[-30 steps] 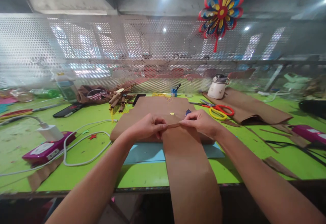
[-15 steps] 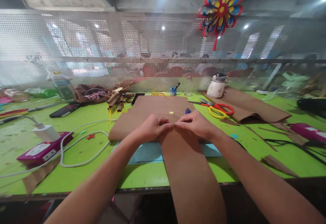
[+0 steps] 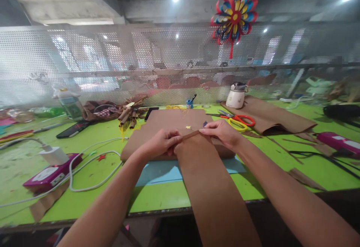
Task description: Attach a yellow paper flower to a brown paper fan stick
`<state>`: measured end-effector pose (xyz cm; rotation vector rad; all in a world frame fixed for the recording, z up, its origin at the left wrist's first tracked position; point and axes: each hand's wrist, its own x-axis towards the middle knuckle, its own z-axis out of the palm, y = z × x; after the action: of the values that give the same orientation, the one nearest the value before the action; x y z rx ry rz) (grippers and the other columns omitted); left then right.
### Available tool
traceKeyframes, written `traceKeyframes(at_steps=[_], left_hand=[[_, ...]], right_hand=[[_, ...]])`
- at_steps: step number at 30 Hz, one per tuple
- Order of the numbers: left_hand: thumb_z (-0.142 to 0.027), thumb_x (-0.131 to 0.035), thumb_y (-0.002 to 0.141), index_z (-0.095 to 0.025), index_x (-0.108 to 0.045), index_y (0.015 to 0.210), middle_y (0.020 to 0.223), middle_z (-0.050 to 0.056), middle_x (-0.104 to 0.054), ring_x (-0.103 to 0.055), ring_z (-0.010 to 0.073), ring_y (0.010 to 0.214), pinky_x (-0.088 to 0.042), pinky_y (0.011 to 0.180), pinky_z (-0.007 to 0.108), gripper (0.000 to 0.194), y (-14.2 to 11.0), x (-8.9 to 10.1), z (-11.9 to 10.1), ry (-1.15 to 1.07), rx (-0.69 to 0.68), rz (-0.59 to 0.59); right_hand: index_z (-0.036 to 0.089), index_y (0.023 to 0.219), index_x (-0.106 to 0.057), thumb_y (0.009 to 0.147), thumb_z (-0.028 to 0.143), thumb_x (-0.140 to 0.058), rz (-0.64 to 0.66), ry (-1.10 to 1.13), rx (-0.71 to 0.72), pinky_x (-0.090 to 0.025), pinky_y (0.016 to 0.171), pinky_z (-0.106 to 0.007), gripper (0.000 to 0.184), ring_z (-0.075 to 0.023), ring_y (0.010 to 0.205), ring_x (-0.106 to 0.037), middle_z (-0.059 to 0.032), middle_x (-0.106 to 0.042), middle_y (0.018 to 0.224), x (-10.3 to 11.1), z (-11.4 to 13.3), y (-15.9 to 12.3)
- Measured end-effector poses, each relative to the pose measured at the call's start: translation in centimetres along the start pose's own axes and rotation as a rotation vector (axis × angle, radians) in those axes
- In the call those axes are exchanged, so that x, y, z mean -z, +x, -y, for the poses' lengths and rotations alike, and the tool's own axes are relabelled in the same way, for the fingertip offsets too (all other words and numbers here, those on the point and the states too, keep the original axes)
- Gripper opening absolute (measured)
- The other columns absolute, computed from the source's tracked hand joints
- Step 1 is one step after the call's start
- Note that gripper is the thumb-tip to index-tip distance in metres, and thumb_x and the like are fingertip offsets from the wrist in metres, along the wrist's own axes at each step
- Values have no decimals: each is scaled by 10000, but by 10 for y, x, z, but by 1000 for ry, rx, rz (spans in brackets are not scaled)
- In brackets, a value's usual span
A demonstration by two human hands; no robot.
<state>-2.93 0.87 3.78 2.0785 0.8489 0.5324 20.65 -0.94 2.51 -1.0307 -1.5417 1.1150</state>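
Observation:
A long strip of brown paper (image 3: 213, 187) runs from between my hands down over the table's front edge. Its far end shows a narrow folded or rolled edge. My left hand (image 3: 164, 142) pinches the left corner of that edge, and my right hand (image 3: 221, 130) pinches the right corner. Under both hands lies a larger folded piece of brown paper (image 3: 165, 121), with a light-blue sheet (image 3: 160, 172) beneath it. A small yellow scrap (image 3: 188, 127) rests on the large paper. Partly hidden by my right hand is a small dark-blue object (image 3: 205, 123).
Scissors with red and yellow handles (image 3: 240, 121), a white flask (image 3: 235, 96) and folded brown paper (image 3: 270, 116) are at the right. At the left are a purple power strip (image 3: 53, 175) with a white cable (image 3: 94, 189), a phone (image 3: 73, 129) and rolled paper sticks (image 3: 129, 116).
My hands have moved apart along the strip's far edge, uncovering its narrow folded edge between them. The view has shifted slightly.

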Motion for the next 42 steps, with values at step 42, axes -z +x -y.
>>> traceKeyframes(at_steps=[42], left_hand=[[-400,-472,819,-134,-585,773,537,-32,-500,-426,85,497,-316,487,198,293,7,-15,-1,52,-59,-108]], right_hand=[[130,679,-644,720,324,-590,-104,-344,198,-227,470,-216,205,-81,519,-335,35,-449,538,-22,-6,0]])
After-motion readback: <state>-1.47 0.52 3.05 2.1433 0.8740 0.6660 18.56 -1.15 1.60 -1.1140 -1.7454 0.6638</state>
